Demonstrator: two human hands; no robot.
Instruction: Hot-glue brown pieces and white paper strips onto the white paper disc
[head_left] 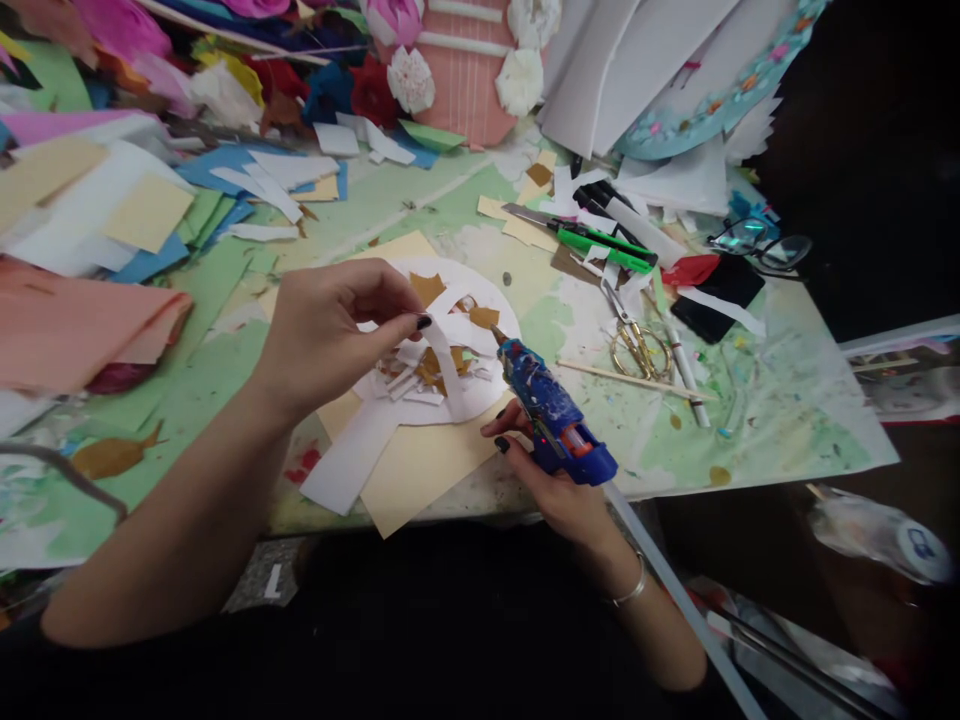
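My left hand [330, 325] is closed in a pinch on a white paper strip [448, 368] that hangs over a white round paper plate [487, 300] holding white and tan paper scraps. My right hand [544, 470] grips a blue glue gun [551, 410] from below. The gun's nozzle points up and left, close to the strip. A long glue stick runs out of the gun's back toward the lower right. A cream sheet [420, 470] and a white sheet lie under the plate at the table's front edge.
Gold-handled scissors [637, 345], a thin wooden stick [626, 378], a green utility knife [600, 248], a black card and glasses [761, 245] lie to the right. Stacked coloured paper fills the left and back. Paper flowers and a pink object stand at the back.
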